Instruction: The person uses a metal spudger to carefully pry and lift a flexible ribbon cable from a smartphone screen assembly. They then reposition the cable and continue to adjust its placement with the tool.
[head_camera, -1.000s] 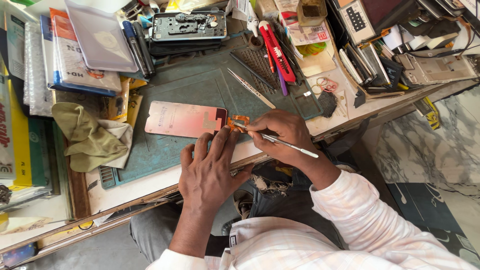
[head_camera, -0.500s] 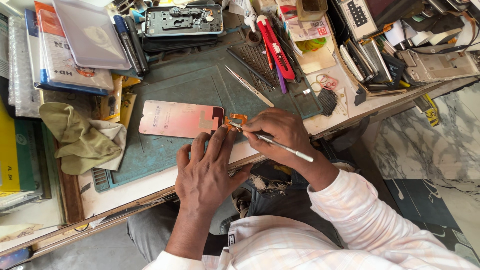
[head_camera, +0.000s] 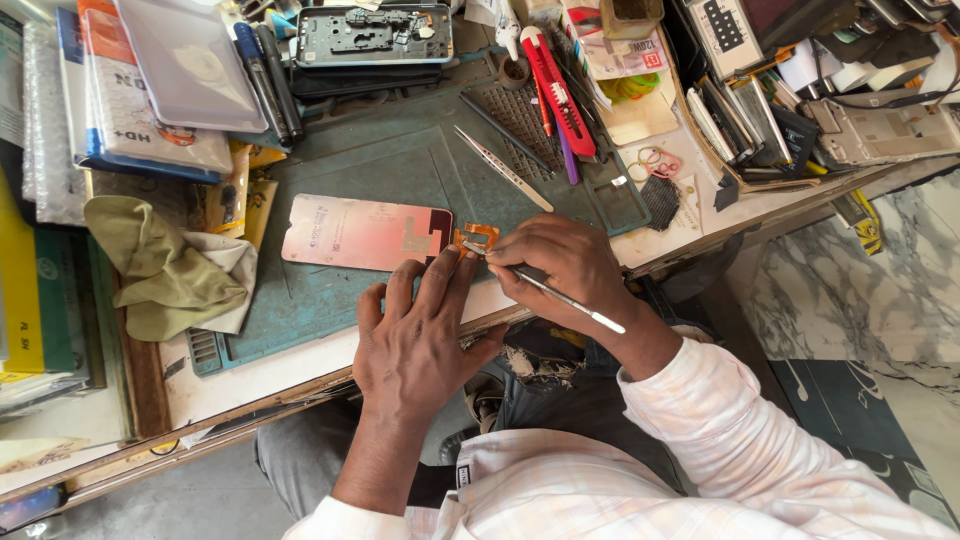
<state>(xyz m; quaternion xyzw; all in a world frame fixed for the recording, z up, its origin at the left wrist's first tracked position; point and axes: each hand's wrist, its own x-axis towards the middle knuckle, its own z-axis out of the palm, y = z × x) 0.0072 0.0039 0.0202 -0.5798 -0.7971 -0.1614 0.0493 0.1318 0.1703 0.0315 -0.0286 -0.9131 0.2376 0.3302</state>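
1. We see the left hand (head_camera: 415, 340) spread flat, fingertips pressing the pink phone screen panel (head_camera: 365, 232) on the green mat (head_camera: 400, 165).
2. Right hand (head_camera: 560, 265) pinches a thin metal tool (head_camera: 560, 295) w/ tip at the panel's orange flex cable (head_camera: 478, 236).

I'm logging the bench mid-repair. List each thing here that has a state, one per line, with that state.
Pinkish rectangular phone screen panel: lying flat on the green mat, back side up.
Orange flex cable: sticking out from the panel's end, unconnected.
Left hand: fingers pressed down beside the cable.
Right hand: gripping a thin metal tool, tip at the cable.
Opened phone body: internals exposed.
Steel tweezers: lying unused.
Olive cloth: crumpled.
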